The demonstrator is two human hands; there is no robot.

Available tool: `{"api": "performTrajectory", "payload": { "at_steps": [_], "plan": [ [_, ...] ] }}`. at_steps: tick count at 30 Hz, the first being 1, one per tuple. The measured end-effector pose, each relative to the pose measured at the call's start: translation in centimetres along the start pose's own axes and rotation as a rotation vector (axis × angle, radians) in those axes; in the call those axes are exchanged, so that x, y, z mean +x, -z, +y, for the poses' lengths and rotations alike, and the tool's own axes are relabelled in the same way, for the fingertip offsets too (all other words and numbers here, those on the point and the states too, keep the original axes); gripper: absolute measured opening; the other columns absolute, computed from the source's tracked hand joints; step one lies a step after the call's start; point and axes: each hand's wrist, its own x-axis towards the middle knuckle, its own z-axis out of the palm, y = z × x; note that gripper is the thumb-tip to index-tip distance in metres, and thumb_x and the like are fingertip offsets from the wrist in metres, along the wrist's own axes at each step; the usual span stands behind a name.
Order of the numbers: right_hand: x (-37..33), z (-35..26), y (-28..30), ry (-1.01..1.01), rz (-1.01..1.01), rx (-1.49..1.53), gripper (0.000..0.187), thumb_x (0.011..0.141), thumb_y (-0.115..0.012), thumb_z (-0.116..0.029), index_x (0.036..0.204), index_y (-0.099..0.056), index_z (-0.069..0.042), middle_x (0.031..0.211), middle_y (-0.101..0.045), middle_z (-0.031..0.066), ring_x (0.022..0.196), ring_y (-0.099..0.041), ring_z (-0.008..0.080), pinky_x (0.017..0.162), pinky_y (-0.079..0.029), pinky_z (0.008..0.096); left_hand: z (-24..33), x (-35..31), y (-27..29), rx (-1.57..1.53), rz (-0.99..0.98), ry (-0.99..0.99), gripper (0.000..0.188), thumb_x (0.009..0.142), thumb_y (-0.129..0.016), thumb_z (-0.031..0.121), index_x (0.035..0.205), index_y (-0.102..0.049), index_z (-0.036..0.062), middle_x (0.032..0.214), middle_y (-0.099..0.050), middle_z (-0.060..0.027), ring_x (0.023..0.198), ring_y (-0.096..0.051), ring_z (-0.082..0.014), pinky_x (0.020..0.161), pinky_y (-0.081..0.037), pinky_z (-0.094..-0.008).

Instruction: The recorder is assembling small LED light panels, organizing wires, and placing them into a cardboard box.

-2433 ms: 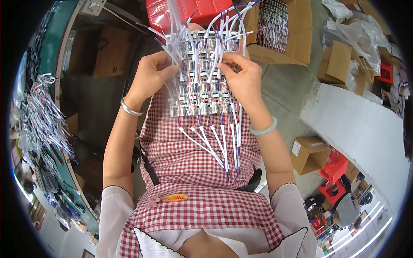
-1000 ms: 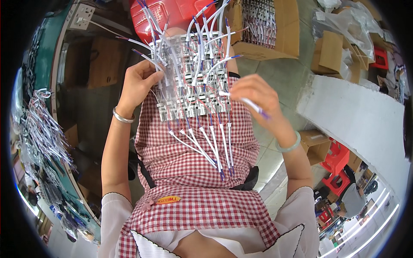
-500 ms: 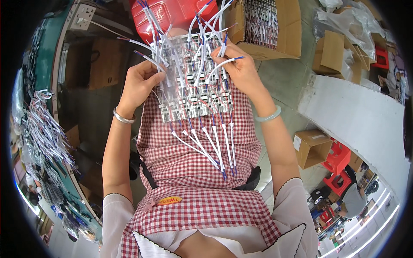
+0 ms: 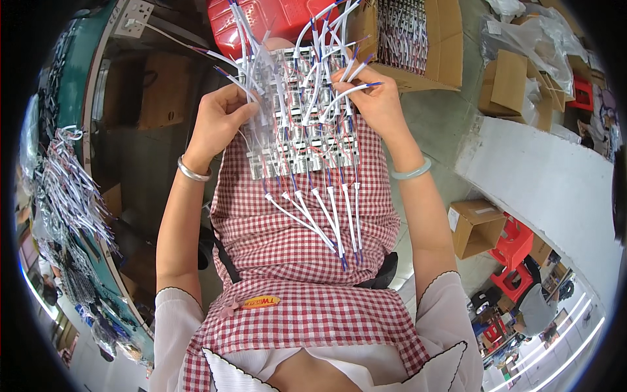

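A panel of wired metal parts (image 4: 304, 153), set in close rows with thin red and blue wires, lies across my lap on the red-and-white checked apron (image 4: 294, 268). My left hand (image 4: 225, 117) is closed on the panel's left edge, its thumb beside a white cable. At the right edge my right hand (image 4: 371, 98) grips the panel, with white cables (image 4: 349, 95) passing by its fingertips. More white cables (image 4: 334, 219) with blue ends hang from the near row over the apron, while others stick up at the far side. Some fingertips are hidden behind the panel and cables.
A red plastic stool (image 4: 261, 23) stands beyond my knees. Right of it, a cardboard box (image 4: 444, 46) holds more wired parts. On the left, a bundle of white cables (image 4: 75, 189) hangs along the green bench (image 4: 72, 85). A white ledge (image 4: 542, 170) is at right.
My hands and the panel have shifted slightly to the right together. Some upright cables lean differently. Both hands keep their hold.
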Motion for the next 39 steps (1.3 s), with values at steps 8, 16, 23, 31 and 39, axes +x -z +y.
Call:
{"api": "performTrajectory", "payload": {
  "at_steps": [8, 16, 23, 31, 39],
  "plan": [
    [-4.4, -1.2, 0.5, 0.134, 0.625, -0.079, 0.041, 0.08, -0.075, 0.001, 0.118, -0.059, -0.001, 0.115, -0.061, 0.0077, 0.098, -0.06, 0.0156, 0.078, -0.054, 0.0275, 1.3, -3.2, 0.6, -0.042, 0.287, -0.048, 0.019, 0.089, -0.07, 0.006, 0.103, -0.067, -0.0048, 0.087, -0.069, -0.0043, 0.076, -0.062, -0.0072, 0.067, -0.05, -0.0214],
    [-15.2, -4.3, 0.7, 0.271, 0.119, -0.605, 0.031, 0.08, -0.067, 0.006, 0.108, -0.067, -0.006, 0.114, -0.063, 0.0111, 0.1, -0.062, 0.0258, 0.081, -0.052, 0.0339, 2.3, -12.1, -1.0, 0.422, 0.256, -0.32, 0.022, 0.084, -0.062, -0.009, 0.102, -0.068, 0.0011, 0.09, -0.069, -0.0097, 0.078, -0.067, -0.0186, 0.071, -0.055, -0.0298],
    [-15.5, -5.7, -0.2, 0.355, -0.281, -0.731, 0.035, 0.077, -0.06, 0.004, 0.108, -0.069, -0.009, 0.125, -0.062, 0.0083, 0.11, -0.06, 0.0282, 0.091, -0.048, 0.04, 3.3, -13.7, -5.5, 0.819, -0.124, -0.549, 0.037, 0.074, -0.064, 0.003, 0.11, -0.07, 0.0081, 0.102, -0.066, -0.0082, 0.087, -0.064, -0.0234, 0.07, -0.054, -0.0331],
    [-15.1, -5.1, 0.5, 0.33, -0.312, -0.677, 0.025, 0.076, -0.061, 0.002, 0.099, -0.067, -0.007, 0.129, -0.059, 0.0087, 0.11, -0.059, 0.0306, 0.09, -0.049, 0.0415, 2.6, -13.1, -6.3, 0.738, -0.077, -0.685, 0.031, 0.068, -0.07, 0.0, 0.099, -0.068, 0.0015, 0.097, -0.067, -0.0081, 0.086, -0.063, -0.0238, 0.069, -0.055, -0.0327],
    [-15.1, -3.6, 0.2, 0.356, -0.197, -0.584, 0.033, 0.076, -0.067, 0.001, 0.107, -0.062, -0.007, 0.123, -0.061, 0.0081, 0.104, -0.06, 0.0301, 0.088, -0.049, 0.0413, 2.1, -13.4, -5.6, 0.722, -0.067, -0.711, 0.03, 0.073, -0.065, 0.007, 0.103, -0.065, 0.0023, 0.099, -0.065, -0.0084, 0.089, -0.064, -0.024, 0.071, -0.056, -0.0331]
  ]
}}
